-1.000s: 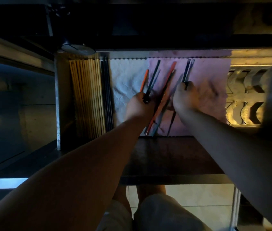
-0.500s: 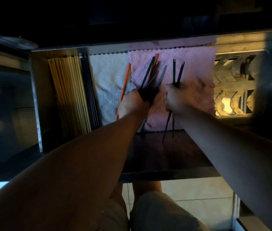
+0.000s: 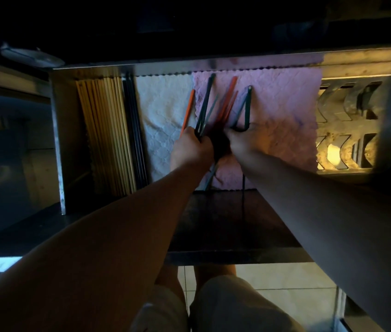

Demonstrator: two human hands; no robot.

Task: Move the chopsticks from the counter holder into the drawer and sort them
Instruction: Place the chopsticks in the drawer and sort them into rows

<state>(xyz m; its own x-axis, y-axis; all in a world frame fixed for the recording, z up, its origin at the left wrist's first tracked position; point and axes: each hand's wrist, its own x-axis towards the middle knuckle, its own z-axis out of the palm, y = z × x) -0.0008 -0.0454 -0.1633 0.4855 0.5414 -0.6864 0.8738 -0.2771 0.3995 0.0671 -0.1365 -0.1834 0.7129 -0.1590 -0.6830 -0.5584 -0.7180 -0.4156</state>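
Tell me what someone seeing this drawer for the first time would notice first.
The left hand grips a fan of slender dark chopsticks and the right hand holds another dark pair, both over a pink textured cloth in the steel drawer. Bright orange chopsticks splay between them. Along its left side lies a tidy row of pale wooden chopsticks.

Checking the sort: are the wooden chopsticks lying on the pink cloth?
No, the wooden chopsticks lie left in the drawer, off the pink cloth.

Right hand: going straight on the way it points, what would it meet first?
Probably the drawer's back wall; only pink cloth lies ahead of the right hand and its dark chopsticks. Depth unclear.
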